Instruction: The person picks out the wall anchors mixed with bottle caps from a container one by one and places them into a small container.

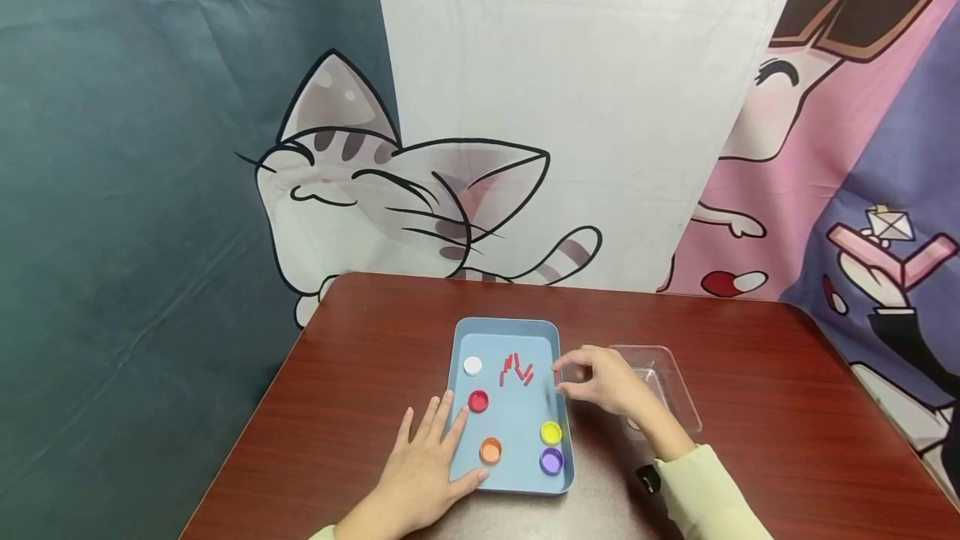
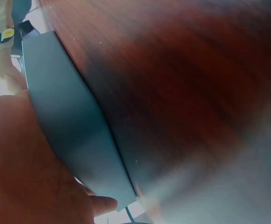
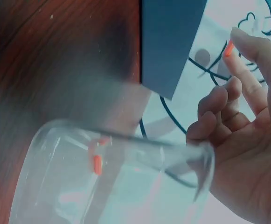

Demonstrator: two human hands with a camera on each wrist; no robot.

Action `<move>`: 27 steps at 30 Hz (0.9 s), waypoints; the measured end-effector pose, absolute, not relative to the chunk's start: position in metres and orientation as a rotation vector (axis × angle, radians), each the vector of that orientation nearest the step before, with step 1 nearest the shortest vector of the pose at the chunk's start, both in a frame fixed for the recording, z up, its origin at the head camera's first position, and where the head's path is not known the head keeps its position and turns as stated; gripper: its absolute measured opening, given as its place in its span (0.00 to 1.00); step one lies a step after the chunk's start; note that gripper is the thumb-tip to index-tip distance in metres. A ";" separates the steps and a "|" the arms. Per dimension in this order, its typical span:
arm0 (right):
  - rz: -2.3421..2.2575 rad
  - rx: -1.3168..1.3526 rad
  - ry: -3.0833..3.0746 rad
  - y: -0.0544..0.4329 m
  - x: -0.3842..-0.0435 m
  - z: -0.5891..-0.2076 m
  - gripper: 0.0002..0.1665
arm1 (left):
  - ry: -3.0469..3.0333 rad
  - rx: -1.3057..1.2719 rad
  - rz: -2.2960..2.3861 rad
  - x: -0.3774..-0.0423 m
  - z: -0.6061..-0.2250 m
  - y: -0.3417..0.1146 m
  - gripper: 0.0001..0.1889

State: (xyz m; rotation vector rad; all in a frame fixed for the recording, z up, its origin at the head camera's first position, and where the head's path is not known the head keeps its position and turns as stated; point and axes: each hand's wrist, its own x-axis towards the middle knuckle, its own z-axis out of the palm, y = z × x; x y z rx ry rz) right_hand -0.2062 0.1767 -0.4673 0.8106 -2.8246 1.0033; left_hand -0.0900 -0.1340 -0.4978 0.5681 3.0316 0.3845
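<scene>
My right hand (image 1: 609, 382) pinches a small red stick (image 3: 229, 48) between thumb and forefinger, over the right rim of a blue tray (image 1: 517, 411). In the right wrist view the other fingers curl in toward the palm. My left hand (image 1: 422, 471) lies with spread fingers on the tray's left edge, thumb at the near left corner. Several red sticks (image 1: 517, 368) lie scattered in the tray's far half. Around them sit a white cap (image 1: 472, 366), a red cap (image 1: 477, 401), an orange cap (image 1: 491, 450), a yellow cap (image 1: 551, 432) and a purple cap (image 1: 551, 462).
A clear plastic box (image 1: 678, 390) stands on the brown table (image 1: 360, 357), right of the tray and partly behind my right forearm. Red pieces (image 3: 97, 164) show in it in the right wrist view. A cartoon cloth (image 1: 525, 65) hangs behind the table.
</scene>
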 end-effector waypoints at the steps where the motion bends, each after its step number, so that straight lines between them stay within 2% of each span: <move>1: 1.012 0.802 -2.825 0.179 -0.205 -0.466 0.12 | 3.030 0.567 0.386 -0.090 -0.498 -0.134 0.47; 11: 1.073 0.718 -2.842 0.207 -0.197 -0.460 0.14 | 3.027 0.566 0.401 -0.090 -0.499 -0.134 0.47; 21: 1.147 0.776 -2.728 0.232 -0.195 -0.458 0.14 | 3.045 0.570 0.384 -0.089 -0.503 -0.135 0.47; 27: 1.225 0.698 -2.776 0.248 -0.192 -0.455 0.14 | 3.047 0.568 0.386 -0.090 -0.503 -0.134 0.47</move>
